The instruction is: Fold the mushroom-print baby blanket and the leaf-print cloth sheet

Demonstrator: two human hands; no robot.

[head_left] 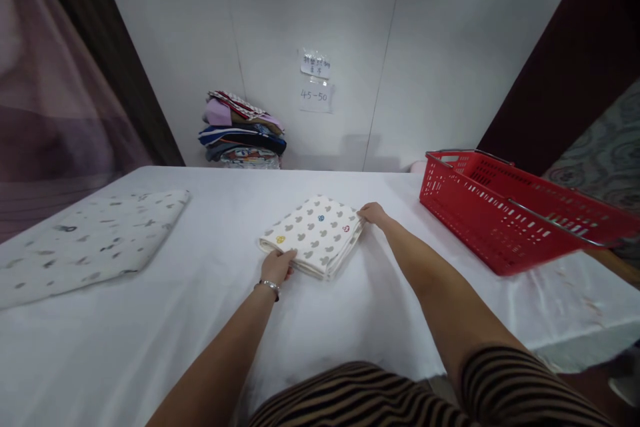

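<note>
The left hand (277, 267) pinches the near corner of the folded patterned cloth (314, 235); the right hand (373, 213) grips its far right corner. The cloth lies flat on the tabletop (210, 293) between both grips, already folded into a compact square. A red basket (500, 213) stands right of the right grip, and an unfolded cloth (90, 240) lies well left.

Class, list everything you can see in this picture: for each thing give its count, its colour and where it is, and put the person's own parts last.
folded cloth: one, white with grey shapes and a few coloured ones, middle of the table.
padded mat: one, white with grey marks, left on the table.
basket: one, red, right on the table.
stack of clothes: one, mixed colours, far edge by the wall.
paper notes: two, white, on the wall.
table: one, white cover.
bracelet: one, silver, left wrist.
left hand: one, grips the cloth's near corner.
right hand: one, on the cloth's far right corner.
</note>
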